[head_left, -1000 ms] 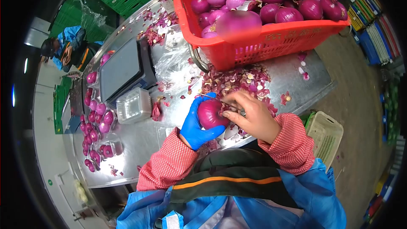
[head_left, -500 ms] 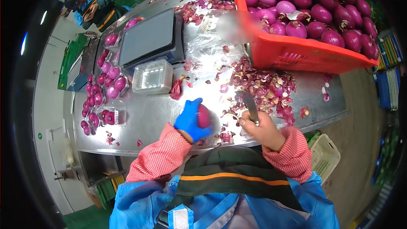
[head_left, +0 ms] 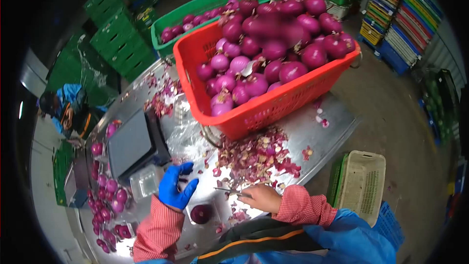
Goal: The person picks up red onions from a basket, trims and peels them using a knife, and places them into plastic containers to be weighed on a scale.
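The red onion (head_left: 201, 213) sits at about 5 o'clock from the blue-gloved left hand (head_left: 177, 186), near its wrist side but apart from it. Measured from the bare right hand (head_left: 264, 198), the onion lies between 8 and 9 o'clock. It rests low over the metal table (head_left: 322, 122), seemingly in a clear tray, though glare makes that hard to confirm.

The left hand is released, its fingers curved and spread with nothing between them. The right hand is closed around the handle of a knife (head_left: 227, 190), whose blade reaches out towards 10 o'clock, above and to the right of the onion.

A clear plastic container (head_left: 145, 182) lies at 9 o'clock from the glove, with a flat-topped scale (head_left: 129, 143) at 10 to 11 o'clock. Onion peelings (head_left: 254, 154) are strewn at 12 o'clock from the right hand. Beyond them, also towards 12 o'clock, stands a red crate (head_left: 273, 105) heaped with onions. At 3 o'clock from the right hand, off the table, is a beige crate (head_left: 367, 157).
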The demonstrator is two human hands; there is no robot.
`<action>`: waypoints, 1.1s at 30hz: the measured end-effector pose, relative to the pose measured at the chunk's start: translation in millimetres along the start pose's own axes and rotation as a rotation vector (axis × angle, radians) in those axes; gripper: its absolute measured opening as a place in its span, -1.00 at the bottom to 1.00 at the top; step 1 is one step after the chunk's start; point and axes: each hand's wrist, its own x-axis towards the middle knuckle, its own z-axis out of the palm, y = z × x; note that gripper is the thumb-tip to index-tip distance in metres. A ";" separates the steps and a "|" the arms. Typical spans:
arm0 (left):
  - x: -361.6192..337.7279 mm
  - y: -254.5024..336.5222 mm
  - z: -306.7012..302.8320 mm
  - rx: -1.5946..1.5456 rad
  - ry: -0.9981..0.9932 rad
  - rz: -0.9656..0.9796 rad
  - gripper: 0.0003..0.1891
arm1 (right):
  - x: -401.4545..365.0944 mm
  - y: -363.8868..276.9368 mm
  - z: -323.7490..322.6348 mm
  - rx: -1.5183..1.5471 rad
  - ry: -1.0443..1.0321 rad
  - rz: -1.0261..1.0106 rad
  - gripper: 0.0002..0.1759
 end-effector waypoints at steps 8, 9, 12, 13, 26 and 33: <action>278.9 112.8 64.1 0.191 -0.028 0.813 -0.28 | -20.6 41.5 -12.2 0.034 0.221 -0.019 -0.62; 306.6 127.2 77.0 0.298 -0.019 0.860 -0.23 | -24.0 42.5 -20.4 0.032 0.184 0.046 -0.61; 372.6 148.7 123.3 0.809 -0.014 0.804 -0.23 | -30.1 60.4 -26.9 0.013 0.274 0.085 -0.60; 388.1 153.0 135.6 0.920 -0.015 0.787 -0.28 | -32.2 62.2 -33.1 0.019 0.267 0.119 -0.60; 406.8 150.8 137.5 0.849 -0.058 0.370 -0.07 | -31.6 76.4 -41.8 -0.053 0.358 0.116 -0.64; 386.8 47.0 126.4 -0.046 -0.107 -0.037 -0.02 | -29.9 60.3 -46.0 0.016 0.401 0.100 -0.63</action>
